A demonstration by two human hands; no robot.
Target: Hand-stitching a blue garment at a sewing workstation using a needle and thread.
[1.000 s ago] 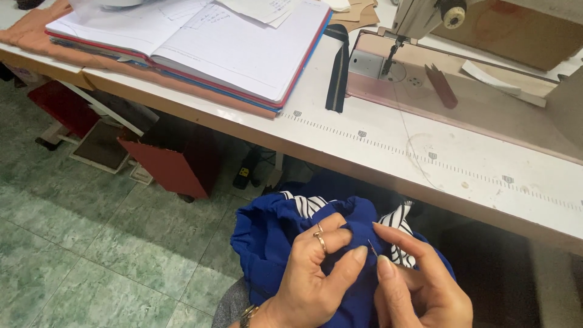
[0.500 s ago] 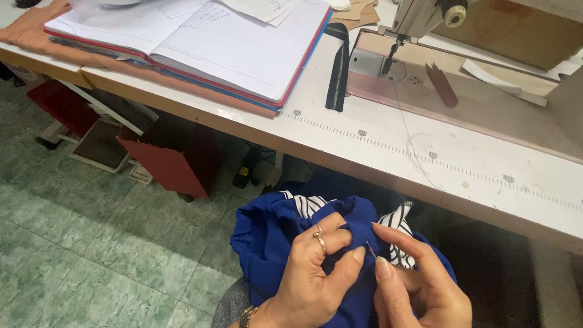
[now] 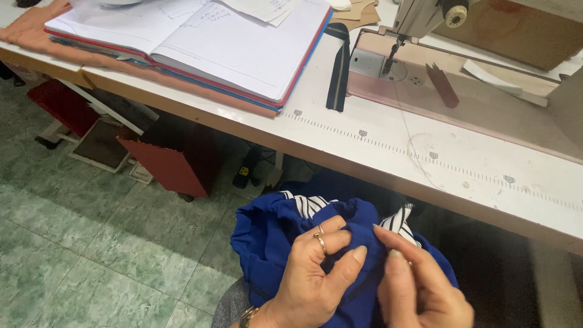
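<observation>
A bunched royal-blue garment (image 3: 267,237) with a black-and-white striped part (image 3: 306,203) lies in my lap below the table edge. My left hand (image 3: 313,276), with a ring on one finger and a bracelet at the wrist, grips a fold of the blue cloth. My right hand (image 3: 419,282) pinches the same cloth just to the right, its thumb and forefinger closed on the fabric. Both hands touch near the middle of the bundle. A thin pale thread (image 3: 413,152) runs down across the table toward my hands.
A white sewing table (image 3: 388,146) with a printed ruler strip crosses the view. A sewing machine (image 3: 425,24) stands at the top right, a black zipper (image 3: 337,67) beside it. An open notebook (image 3: 200,36) lies on orange cloth. Red stools (image 3: 170,167) stand on green tiles below.
My fingers have shifted slightly along the blue cloth; the right forefinger has stretched out a little more toward the left hand. The garment stays in my lap.
</observation>
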